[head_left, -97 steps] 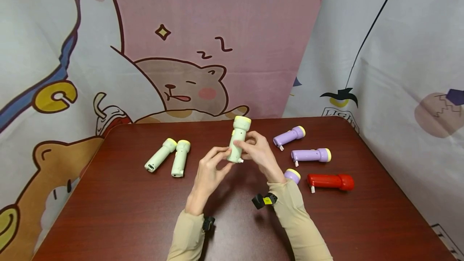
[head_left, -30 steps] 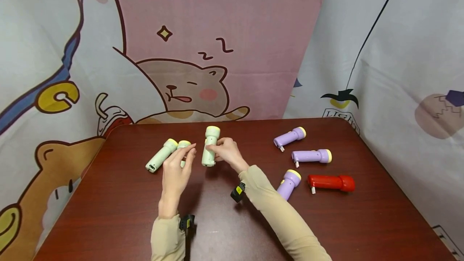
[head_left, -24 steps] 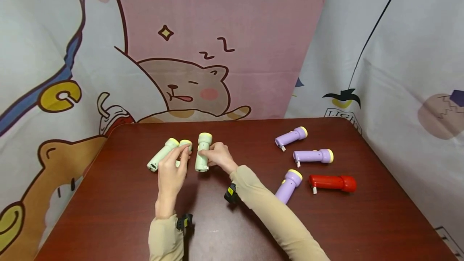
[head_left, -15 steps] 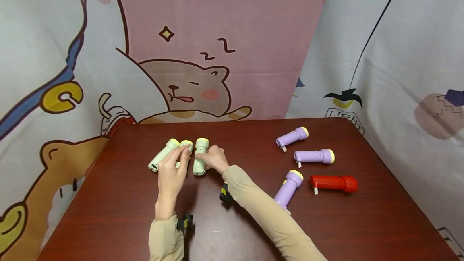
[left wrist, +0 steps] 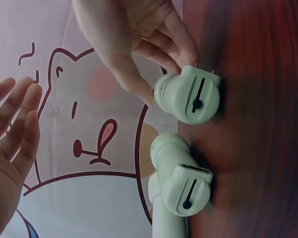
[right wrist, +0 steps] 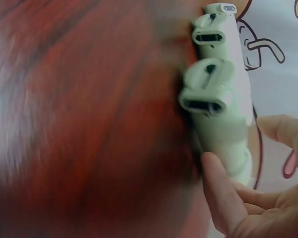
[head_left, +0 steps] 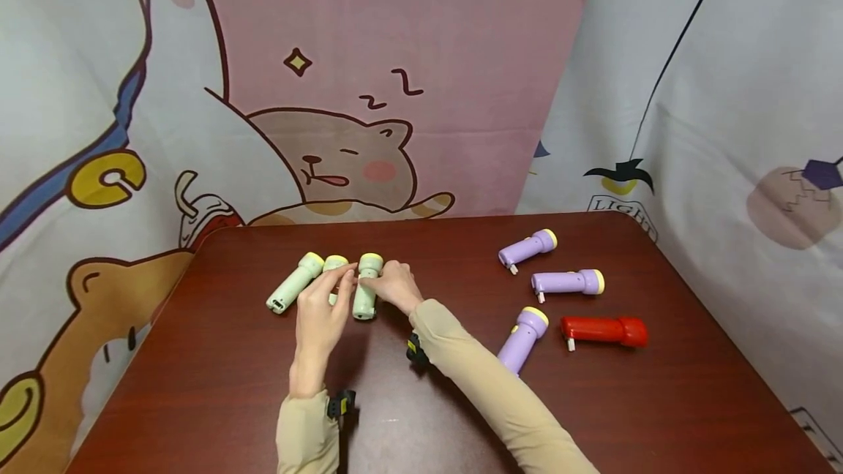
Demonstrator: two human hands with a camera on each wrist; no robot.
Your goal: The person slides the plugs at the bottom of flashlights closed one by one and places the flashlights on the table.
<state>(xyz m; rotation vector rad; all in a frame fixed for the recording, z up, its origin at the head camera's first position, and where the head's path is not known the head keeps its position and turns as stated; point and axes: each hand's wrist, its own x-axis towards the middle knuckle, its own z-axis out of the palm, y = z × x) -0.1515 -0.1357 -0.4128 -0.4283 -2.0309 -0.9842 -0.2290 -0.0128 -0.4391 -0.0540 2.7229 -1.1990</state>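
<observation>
My right hand [head_left: 394, 286] holds a pale green flashlight [head_left: 365, 301] that lies on the table, thumb and fingers at either side of its body. The right wrist view shows the thumb [right wrist: 222, 191] against this flashlight's side. My left hand [head_left: 320, 320], fingers extended and holding nothing, hovers in front of a second green flashlight [head_left: 336, 262], partly hiding it. In the left wrist view, the left hand [left wrist: 10, 144] stays apart from the flashlights. A third green flashlight [head_left: 293, 285] lies at the far left, tilted, close to the second.
Three purple flashlights, the back one [head_left: 528, 248], the middle one [head_left: 563, 282] and the front one [head_left: 523, 339], lie on the right side of the brown table [head_left: 421, 415]. Beside them lies a red flashlight [head_left: 602, 330]. The right sleeve partly covers the front purple one.
The right hand has brought the green flashlight from mid-air leftward and down onto the table beside the other two, then shifted it slightly right. The left hand let go of it and moved left.
</observation>
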